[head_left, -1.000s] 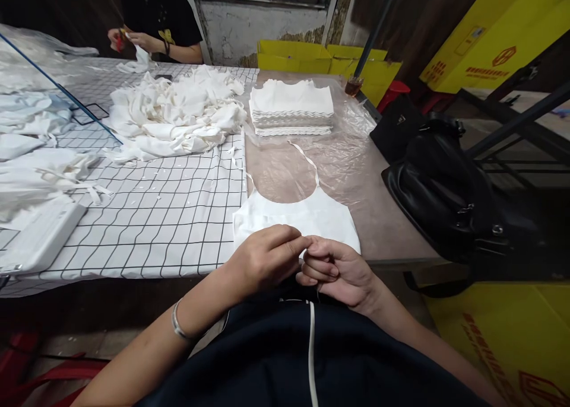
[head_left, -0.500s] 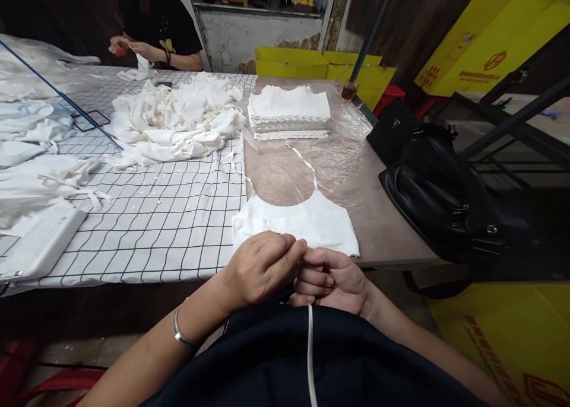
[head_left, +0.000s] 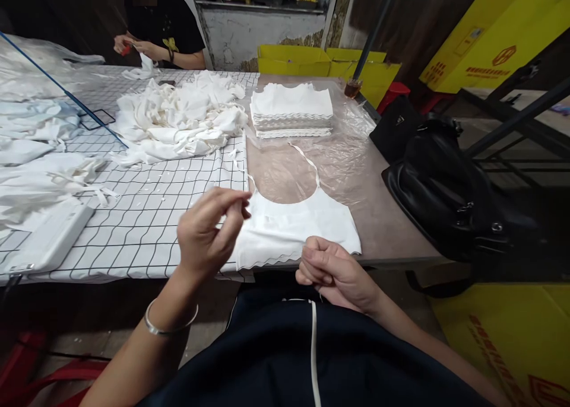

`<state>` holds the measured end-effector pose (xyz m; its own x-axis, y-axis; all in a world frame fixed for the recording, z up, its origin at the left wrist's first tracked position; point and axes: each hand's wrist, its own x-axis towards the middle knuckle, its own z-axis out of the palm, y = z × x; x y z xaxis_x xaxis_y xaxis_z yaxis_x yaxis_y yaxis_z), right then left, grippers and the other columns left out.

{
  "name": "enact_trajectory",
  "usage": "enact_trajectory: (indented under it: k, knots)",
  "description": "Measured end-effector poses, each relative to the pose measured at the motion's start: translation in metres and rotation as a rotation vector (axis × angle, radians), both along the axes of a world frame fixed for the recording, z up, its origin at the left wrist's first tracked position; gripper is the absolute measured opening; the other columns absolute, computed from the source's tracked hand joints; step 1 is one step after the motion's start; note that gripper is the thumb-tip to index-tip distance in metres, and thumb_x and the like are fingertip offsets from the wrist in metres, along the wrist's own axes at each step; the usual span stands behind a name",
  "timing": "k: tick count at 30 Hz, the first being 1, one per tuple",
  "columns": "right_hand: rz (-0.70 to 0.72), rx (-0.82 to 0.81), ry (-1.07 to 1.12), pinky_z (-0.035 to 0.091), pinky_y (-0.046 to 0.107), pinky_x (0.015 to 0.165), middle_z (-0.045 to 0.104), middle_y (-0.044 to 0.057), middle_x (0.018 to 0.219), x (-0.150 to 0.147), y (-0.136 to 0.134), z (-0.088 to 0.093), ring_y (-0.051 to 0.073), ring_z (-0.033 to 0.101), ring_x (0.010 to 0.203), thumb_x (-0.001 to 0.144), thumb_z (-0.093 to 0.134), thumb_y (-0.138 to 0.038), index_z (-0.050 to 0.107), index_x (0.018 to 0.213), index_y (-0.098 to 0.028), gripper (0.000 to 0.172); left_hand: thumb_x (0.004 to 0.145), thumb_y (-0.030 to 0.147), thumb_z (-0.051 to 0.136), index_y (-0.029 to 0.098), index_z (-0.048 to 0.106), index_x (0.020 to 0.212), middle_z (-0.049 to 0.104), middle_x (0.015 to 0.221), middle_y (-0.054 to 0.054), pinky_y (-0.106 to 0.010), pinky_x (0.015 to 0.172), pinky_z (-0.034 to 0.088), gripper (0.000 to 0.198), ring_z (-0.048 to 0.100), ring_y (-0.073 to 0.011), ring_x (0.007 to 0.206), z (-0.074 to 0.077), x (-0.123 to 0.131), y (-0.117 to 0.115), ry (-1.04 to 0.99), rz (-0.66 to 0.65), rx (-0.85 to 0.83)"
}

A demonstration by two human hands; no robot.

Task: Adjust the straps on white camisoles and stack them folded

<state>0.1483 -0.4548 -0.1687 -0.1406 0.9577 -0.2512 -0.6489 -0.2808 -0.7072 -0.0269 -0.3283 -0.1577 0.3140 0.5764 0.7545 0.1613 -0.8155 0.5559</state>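
A white strappy top (head_left: 296, 220) lies flat at the table's front edge, its two thin straps stretching away from me. My left hand (head_left: 211, 226) is raised over the top's left side, thumb and fingertips pinched together; anything between them is too small to make out. Lower and to the right, my right hand (head_left: 333, 270) is curled closed in front of the top's hem. Its fingers hide whatever may be inside. The two hands are apart, with part of the top showing between them.
Behind the top stands a neat stack of white garments (head_left: 291, 110). A loose white heap (head_left: 178, 119) and a white flat box (head_left: 51, 238) are on the left. Black bags (head_left: 445, 181) sit at the right. Across the table, a person's hands (head_left: 142, 48) hold white cloth.
My hands were together in front of the top. My left hand has moved up and left, away from my right hand, which stays closed near the same place.
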Motion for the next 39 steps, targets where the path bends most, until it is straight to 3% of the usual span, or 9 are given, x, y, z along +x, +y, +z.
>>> enact_trajectory:
  k: [4,9,14,18,22,28,31,33,39]
  knots:
    - [-0.147,0.074,-0.25,0.024,0.025,0.057,0.034,-0.008,0.049,-0.003,0.001,0.003,0.007,0.03,0.052,0.079,0.076,-0.036,0.042,0.059,-0.018,0.043,0.092,0.009,0.054,0.015,0.07,0.1,0.066,0.074,-0.003,-0.024,0.063,0.054,0.019,0.064,-0.0114,0.068,-0.001,0.005,-0.026,0.052,-0.279,-0.26]
    - [-0.126,0.069,-0.286,0.025,0.026,0.058,0.039,-0.007,0.051,-0.006,0.002,0.005,0.008,0.035,0.055,0.078,0.076,-0.037,0.044,0.059,-0.018,0.042,0.09,0.009,0.057,0.015,0.07,0.101,0.068,0.08,-0.006,-0.022,0.065,0.055,0.018,0.065,-0.0117,0.072,-0.006,0.014,-0.044,0.103,-0.415,-0.207]
    - [-0.037,0.028,-0.145,0.023,0.025,0.054,0.031,-0.01,0.044,-0.006,0.002,0.008,0.005,0.023,0.045,0.079,0.073,-0.032,0.04,0.058,-0.019,0.042,0.089,0.003,0.053,0.016,0.065,0.116,0.066,0.089,-0.007,-0.022,0.069,0.056,0.033,0.066,-0.0127,0.082,-0.004,0.011,-0.041,0.147,-0.44,-0.079]
    - [0.069,-0.025,-0.004,0.022,0.024,0.051,0.029,-0.011,0.042,-0.004,0.0,0.01,0.004,0.02,0.042,0.076,0.073,-0.027,0.043,0.061,-0.018,0.034,0.089,0.002,0.05,0.017,0.061,0.125,0.065,0.096,-0.009,-0.024,0.074,0.057,0.04,0.066,-0.0143,0.089,0.0,0.008,-0.039,0.185,-0.571,-0.05]
    - [0.223,-0.056,0.169,0.026,0.022,0.051,0.031,-0.012,0.04,-0.002,0.0,0.007,0.004,0.019,0.04,0.076,0.07,-0.023,0.054,0.073,-0.016,0.017,0.09,0.002,0.048,0.017,0.059,0.127,0.063,0.094,-0.009,-0.024,0.075,0.057,0.041,0.065,-0.0137,0.088,0.003,0.007,-0.039,0.185,-0.646,-0.068]
    - [0.344,-0.073,0.341,0.026,0.019,0.049,0.031,-0.011,0.04,0.007,-0.01,0.007,0.004,0.017,0.038,0.074,0.067,-0.017,0.049,0.071,-0.017,0.019,0.091,0.007,0.05,0.015,0.059,0.126,0.063,0.094,-0.009,-0.023,0.073,0.056,0.037,0.064,-0.0135,0.084,0.008,0.013,-0.045,0.207,-0.673,0.028]
    - [0.281,-0.035,0.35,0.026,0.018,0.048,0.03,-0.012,0.04,0.016,-0.028,0.014,0.004,0.016,0.038,0.074,0.068,-0.018,0.047,0.071,-0.018,0.021,0.091,0.009,0.055,0.015,0.06,0.123,0.065,0.092,-0.009,-0.021,0.069,0.055,0.034,0.065,-0.0126,0.079,0.012,0.032,-0.055,0.177,-0.628,0.17]
    - [0.156,0.002,0.315,0.03,0.019,0.05,0.029,-0.012,0.04,0.02,-0.044,0.021,0.004,0.015,0.039,0.076,0.069,-0.022,0.047,0.07,-0.018,0.023,0.09,0.01,0.056,0.014,0.061,0.12,0.065,0.09,-0.009,-0.02,0.067,0.055,0.031,0.065,-0.0121,0.077,0.015,0.05,-0.063,0.112,-0.603,0.245]
    - [-0.292,0.123,0.153,0.032,0.021,0.053,0.026,-0.013,0.043,0.02,-0.086,0.034,0.004,0.014,0.043,0.075,0.076,-0.029,0.044,0.065,-0.019,0.034,0.09,0.012,0.055,0.017,0.066,0.113,0.067,0.093,-0.007,-0.02,0.069,0.055,0.026,0.066,-0.0121,0.079,0.027,0.097,-0.083,0.036,-0.676,0.204]
